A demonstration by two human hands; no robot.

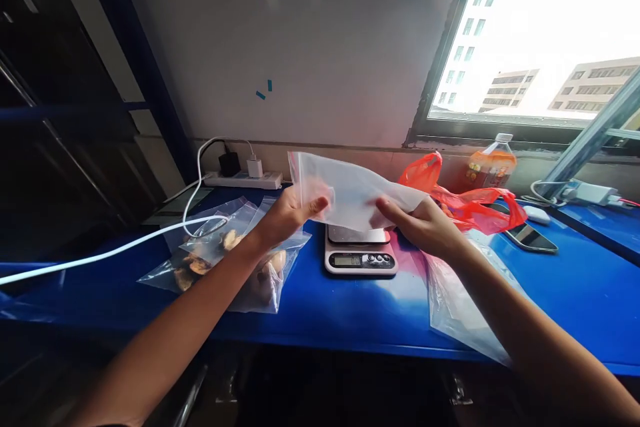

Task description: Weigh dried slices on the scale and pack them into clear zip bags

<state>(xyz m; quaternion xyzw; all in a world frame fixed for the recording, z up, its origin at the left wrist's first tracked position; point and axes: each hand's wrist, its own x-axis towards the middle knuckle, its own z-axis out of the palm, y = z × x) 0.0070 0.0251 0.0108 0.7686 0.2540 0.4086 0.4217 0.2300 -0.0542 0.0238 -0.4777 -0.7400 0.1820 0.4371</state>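
Note:
Both my hands hold a translucent zip bag [350,180] stretched sideways in the air. My left hand [293,213] pinches it near the end with the reddish zip strip, thumb on the near side. At the other end, my right hand [417,223] grips the bag the same way. The bag looks flat, with nothing visible inside. Just below and behind it stands a kitchen scale [361,261] with a small display; the bag hides part of its metal plate. Left of the scale lie clear bags [273,280] holding brown dried pieces, partly behind my left forearm.
A red plastic bag [475,203] and a bottle of orange drink [493,163] stand at the back right. A phone [533,238] lies beside them. Under my right forearm are flat clear bags [455,300]. A white cable [110,252] crosses the left side from a power strip [245,179].

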